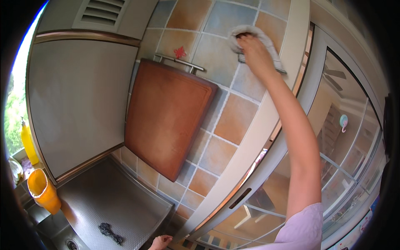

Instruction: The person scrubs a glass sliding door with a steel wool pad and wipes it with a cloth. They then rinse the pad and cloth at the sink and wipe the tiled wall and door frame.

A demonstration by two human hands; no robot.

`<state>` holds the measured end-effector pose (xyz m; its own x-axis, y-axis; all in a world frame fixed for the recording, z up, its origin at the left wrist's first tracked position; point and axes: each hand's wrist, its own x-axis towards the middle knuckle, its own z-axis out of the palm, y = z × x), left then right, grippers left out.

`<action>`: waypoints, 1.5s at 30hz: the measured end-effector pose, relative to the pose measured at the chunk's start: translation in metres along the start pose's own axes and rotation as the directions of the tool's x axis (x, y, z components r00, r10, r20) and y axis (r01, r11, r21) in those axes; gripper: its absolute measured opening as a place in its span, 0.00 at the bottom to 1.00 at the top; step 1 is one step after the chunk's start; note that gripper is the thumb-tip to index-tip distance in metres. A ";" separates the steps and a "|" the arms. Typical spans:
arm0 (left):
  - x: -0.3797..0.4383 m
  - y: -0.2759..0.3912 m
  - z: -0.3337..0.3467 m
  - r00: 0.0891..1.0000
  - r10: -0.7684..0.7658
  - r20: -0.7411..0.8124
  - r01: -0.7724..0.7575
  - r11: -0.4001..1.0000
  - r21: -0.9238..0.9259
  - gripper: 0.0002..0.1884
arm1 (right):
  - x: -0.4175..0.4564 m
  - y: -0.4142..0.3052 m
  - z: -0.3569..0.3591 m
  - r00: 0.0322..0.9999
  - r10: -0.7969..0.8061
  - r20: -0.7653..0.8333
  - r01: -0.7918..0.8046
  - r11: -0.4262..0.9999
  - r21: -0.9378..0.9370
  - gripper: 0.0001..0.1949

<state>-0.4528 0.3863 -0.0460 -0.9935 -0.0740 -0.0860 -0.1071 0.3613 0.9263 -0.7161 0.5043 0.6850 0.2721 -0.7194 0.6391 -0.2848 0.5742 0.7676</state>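
My right hand (257, 56), raised high with the arm stretched out, presses a white cloth (261, 31) with a dark edge against the tiled wall (215, 56), close to the door frame. Some blur shows around the fingers and cloth. Low in the picture, my left hand (161, 242) is beside the front corner of the metal counter, its fingers curled and partly cut off by the picture's edge. Whether anything is inside it is hidden. Between the hands, a brown cutting board (168, 115) hangs against the tiles below a metal bar (179, 62).
A black scouring pad (111, 232) lies on the textured metal counter (103, 190). Beside the sink (57, 232) stands an open-topped orange object (43, 192). A yellow bottle (28, 143) is by the window. A grey cabinet (78, 103) hangs left; a glazed sliding door (281, 150) borders the right.
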 end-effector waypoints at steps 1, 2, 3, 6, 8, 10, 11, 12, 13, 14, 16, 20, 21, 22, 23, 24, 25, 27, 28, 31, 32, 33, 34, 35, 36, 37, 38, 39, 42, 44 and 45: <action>-0.005 0.010 0.001 0.996 0.072 -0.045 -0.075 0.994 -0.082 0.15 | 0.004 -0.004 0.012 1.000 -0.007 0.013 0.006 0.998 0.063 0.16; -0.001 0.008 0.004 0.999 0.048 -0.026 -0.051 0.994 -0.099 0.15 | 0.006 -0.006 0.022 0.999 -0.016 0.031 0.012 0.992 0.123 0.17; 0.000 0.004 0.004 1.000 0.017 -0.018 -0.019 0.993 -0.114 0.15 | 0.013 -0.016 0.031 0.998 -0.060 0.024 0.057 0.990 0.130 0.17; 0.003 0.006 0.001 0.996 0.071 -0.057 -0.077 0.991 -0.111 0.15 | 0.014 -0.033 0.029 0.985 -0.174 0.024 0.164 0.961 0.225 0.17; 0.006 0.009 -0.008 0.994 0.071 -0.087 -0.081 0.990 -0.119 0.16 | -0.001 -0.038 -0.004 0.962 -0.124 0.245 0.058 0.963 0.262 0.15; 0.005 -0.005 -0.017 0.992 0.020 -0.128 -0.037 0.990 -0.134 0.16 | -0.034 -0.041 -0.028 0.914 -0.181 0.362 0.072 0.953 0.296 0.13; 0.007 -0.010 -0.017 0.986 0.026 -0.166 -0.045 0.992 -0.114 0.16 | -0.051 -0.039 -0.036 0.889 -0.256 0.380 0.135 0.939 0.316 0.11; 0.007 -0.013 -0.022 0.988 -0.004 -0.153 -0.013 0.994 -0.109 0.16 | -0.055 -0.043 -0.041 0.891 -0.273 0.363 0.153 0.933 0.325 0.11; 0.008 -0.015 -0.026 0.988 -0.025 -0.154 0.016 0.998 -0.059 0.16 | -0.056 -0.047 -0.044 0.894 -0.290 0.343 0.172 0.926 0.335 0.10; 0.004 -0.017 -0.028 0.989 -0.042 -0.143 0.037 0.999 -0.036 0.15 | -0.054 -0.050 -0.045 0.897 -0.306 0.319 0.190 0.919 0.346 0.09; 0.013 -0.008 -0.026 0.993 -0.019 -0.117 0.020 1.000 0.007 0.14 | -0.036 -0.036 -0.034 0.922 -0.316 0.226 0.258 0.933 0.252 0.09; 0.028 0.019 -0.017 0.986 0.119 -0.113 -0.123 0.992 -0.028 0.14 | 0.037 -0.036 0.036 0.938 -0.270 0.219 0.231 0.955 0.189 0.10; 0.032 0.028 -0.016 0.976 0.172 -0.131 -0.181 0.982 -0.058 0.13 | 0.058 -0.044 0.049 0.928 -0.271 0.257 0.227 0.955 0.189 0.10; 0.037 0.037 -0.012 0.981 0.151 -0.118 -0.161 0.984 -0.077 0.13 | 0.067 -0.053 0.065 0.946 -0.252 0.207 0.213 0.958 0.194 0.10; 0.041 0.047 -0.003 0.984 0.152 -0.093 -0.161 0.982 -0.097 0.13 | 0.072 -0.059 0.083 0.957 -0.240 0.165 0.207 0.959 0.195 0.11; 0.043 0.055 0.004 0.986 0.148 -0.077 -0.156 0.981 -0.115 0.13 | 0.077 -0.063 0.094 0.967 -0.228 0.115 0.202 0.958 0.204 0.11; 0.037 0.056 0.004 0.990 0.131 -0.061 -0.137 0.983 -0.118 0.13 | 0.082 -0.061 0.091 0.959 -0.227 0.170 0.200 0.966 0.162 0.11; 0.047 0.020 0.011 0.986 0.149 -0.073 -0.157 0.981 -0.117 0.15 | 0.074 -0.049 0.077 0.932 -0.208 0.298 0.188 0.978 0.093 0.12; 0.041 0.010 0.009 0.986 0.132 -0.100 -0.141 0.985 -0.099 0.15 | 0.063 -0.046 0.054 0.948 -0.100 0.302 0.033 0.976 0.217 0.13; 0.022 -0.003 0.014 0.997 0.065 -0.051 -0.069 0.994 -0.082 0.15 | -0.033 -0.043 0.019 0.979 -0.027 0.204 -0.009 0.985 0.174 0.15; 0.022 -0.005 0.010 0.999 0.040 -0.036 -0.042 0.996 -0.073 0.15 | -0.059 -0.055 0.005 0.993 -0.061 0.103 0.051 0.994 0.100 0.15; 0.022 -0.007 0.005 1.000 0.013 -0.024 -0.014 0.998 -0.054 0.16 | -0.091 -0.084 -0.002 0.973 -0.070 0.219 0.031 0.984 0.177 0.15; 0.024 -0.004 -0.003 0.998 0.039 -0.047 -0.040 0.999 -0.020 0.15 | -0.129 -0.124 -0.007 0.944 -0.087 0.319 0.003 0.967 0.256 0.14; 0.025 0.001 -0.006 0.996 0.069 -0.054 -0.068 0.998 0.009 0.15 | -0.178 -0.166 -0.019 0.957 -0.095 0.273 -0.035 0.900 0.435 0.14; 0.027 0.010 -0.005 0.996 0.089 -0.030 -0.090 0.996 -0.011 0.15 | -0.228 -0.211 -0.026 0.892 -0.073 0.447 -0.208 0.810 0.549 0.13; 0.032 0.020 -0.004 0.993 0.119 -0.021 -0.120 0.992 -0.032 0.14 | -0.262 -0.250 -0.039 0.802 -0.166 0.575 -0.315 0.699 0.641 0.12; 0.031 0.033 0.000 0.993 0.118 0.022 -0.118 0.993 -0.033 0.14 | -0.305 -0.274 -0.053 0.748 -0.249 0.615 -0.251 0.752 0.610 0.12; 0.028 0.047 -0.003 0.993 0.112 0.035 -0.111 0.994 -0.026 0.13 | -0.310 -0.286 -0.062 0.701 -0.332 0.631 -0.167 0.784 0.597 0.12; 0.017 0.042 -0.011 0.997 0.075 0.009 -0.075 0.997 -0.032 0.13 | -0.299 -0.254 -0.059 0.609 -0.162 0.776 -0.550 0.619 0.561 0.12; 0.004 0.013 -0.013 0.999 0.035 -0.029 -0.036 0.998 -0.060 0.13 | -0.248 -0.189 -0.068 0.814 -0.075 0.576 -0.333 0.752 0.568 0.14; 0.000 0.010 -0.007 1.000 0.006 -0.008 -0.007 0.999 -0.052 0.13 | -0.219 -0.157 -0.083 0.816 -0.051 0.576 -0.277 0.840 0.467 0.16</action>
<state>-0.4535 0.3837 -0.0339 -0.9938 -0.0792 -0.0774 -0.0985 0.3132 0.9446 -0.6550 0.6041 0.4282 -0.2929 -0.8414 0.4542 -0.7435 0.4991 0.4452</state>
